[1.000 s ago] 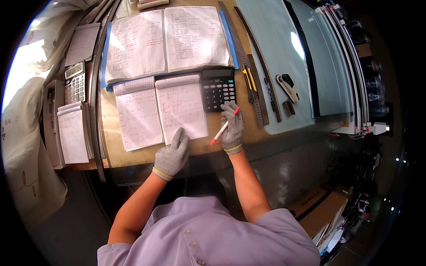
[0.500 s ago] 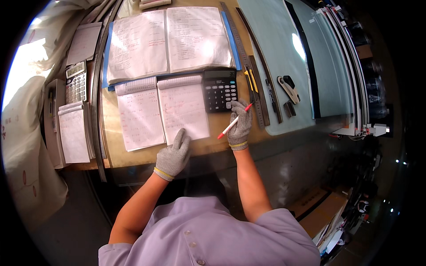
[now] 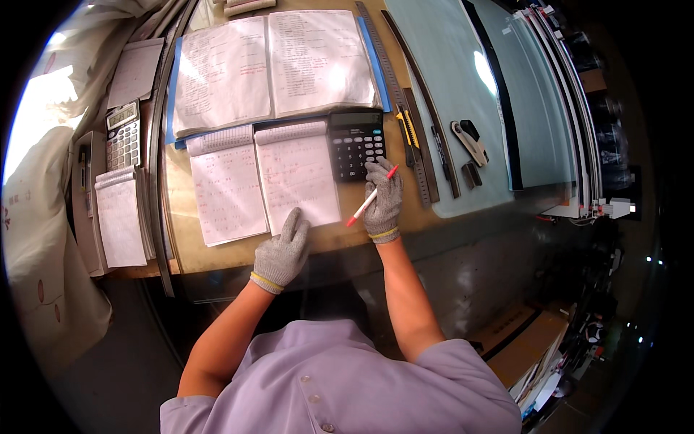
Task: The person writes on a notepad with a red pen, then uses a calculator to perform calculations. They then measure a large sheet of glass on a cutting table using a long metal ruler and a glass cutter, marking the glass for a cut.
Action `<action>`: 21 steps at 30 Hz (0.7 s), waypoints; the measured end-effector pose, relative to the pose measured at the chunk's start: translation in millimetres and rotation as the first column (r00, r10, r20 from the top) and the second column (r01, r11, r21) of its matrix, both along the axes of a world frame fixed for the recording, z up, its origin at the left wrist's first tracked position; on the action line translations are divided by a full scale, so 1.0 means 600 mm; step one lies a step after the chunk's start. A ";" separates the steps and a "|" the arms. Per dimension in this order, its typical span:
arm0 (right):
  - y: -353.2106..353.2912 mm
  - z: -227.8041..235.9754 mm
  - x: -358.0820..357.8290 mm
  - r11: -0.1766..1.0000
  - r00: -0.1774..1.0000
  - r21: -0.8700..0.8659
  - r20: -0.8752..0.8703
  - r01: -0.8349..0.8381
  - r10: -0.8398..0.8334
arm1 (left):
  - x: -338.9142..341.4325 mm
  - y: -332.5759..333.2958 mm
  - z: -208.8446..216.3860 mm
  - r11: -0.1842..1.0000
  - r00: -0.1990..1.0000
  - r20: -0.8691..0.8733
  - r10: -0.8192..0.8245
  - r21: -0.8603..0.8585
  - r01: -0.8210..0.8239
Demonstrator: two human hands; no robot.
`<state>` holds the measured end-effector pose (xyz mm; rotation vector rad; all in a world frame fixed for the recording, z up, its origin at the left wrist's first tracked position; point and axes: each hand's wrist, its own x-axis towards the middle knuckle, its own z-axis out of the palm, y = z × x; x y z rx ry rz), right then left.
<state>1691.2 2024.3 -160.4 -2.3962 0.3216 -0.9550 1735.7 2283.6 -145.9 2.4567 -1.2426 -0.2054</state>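
My left hand (image 3: 280,254), in a grey knit glove, rests at the lower edge of the right-hand notepad (image 3: 295,170), index and middle fingers stretched out onto the page. A white pen with red ends (image 3: 361,209) lies slantwise in my gloved right hand (image 3: 384,201). That hand's fingertips are over the lower right keys of a black calculator (image 3: 351,149); whether one presses a key cannot be told. Beside the first notepad lies another notepad (image 3: 228,189) with red handwriting. Behind both, a blue folder (image 3: 171,94) holds open printed sheets (image 3: 322,69).
Right of the calculator lie a yellow-black utility knife (image 3: 408,135), a steel ruler (image 3: 394,87), dark strips (image 3: 421,145) and a beige-and-black hand tool (image 3: 471,141) on glass (image 3: 448,79). At left are a silver calculator (image 3: 123,135), a notepad stack (image 3: 121,217) and a curtain (image 3: 43,239).
My right hand has shifted slightly left and away from me, onto the calculator's lower right keys, carrying the pen along. The left hand stays nearly in place.
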 end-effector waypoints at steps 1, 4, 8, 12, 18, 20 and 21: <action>-0.004 -0.001 -0.007 1.000 1.000 -0.011 0.023 0.003 -0.003 | 0.000 0.001 0.000 1.000 1.000 0.000 0.001 -0.002 -0.001; -0.011 -0.007 -0.015 0.999 1.000 -0.032 0.006 0.009 -0.009 | -0.001 0.000 0.001 1.000 1.000 -0.003 0.003 -0.001 -0.003; -0.012 -0.006 -0.007 0.999 1.000 -0.037 0.024 -0.009 0.010 | -0.001 -0.001 0.004 1.000 1.000 -0.008 0.004 0.007 -0.004; 0.001 0.011 0.020 0.995 1.000 -0.092 -0.021 -0.022 0.020 | -0.002 -0.002 0.003 0.999 0.999 -0.024 0.038 0.001 -0.038; 0.006 0.000 -0.005 0.999 0.999 -0.019 -0.026 -0.028 0.028 | -0.004 -0.002 -0.001 0.999 0.999 -0.014 0.041 0.006 -0.041; 0.003 -0.008 -0.009 0.999 0.999 -0.022 -0.031 -0.030 0.030 | -0.001 -0.002 0.004 1.000 1.000 0.001 0.020 -0.003 -0.020; 0.004 -0.004 -0.003 0.999 1.000 -0.026 -0.019 -0.025 0.024 | 0.000 -0.002 0.006 1.000 1.000 0.009 0.006 -0.007 -0.006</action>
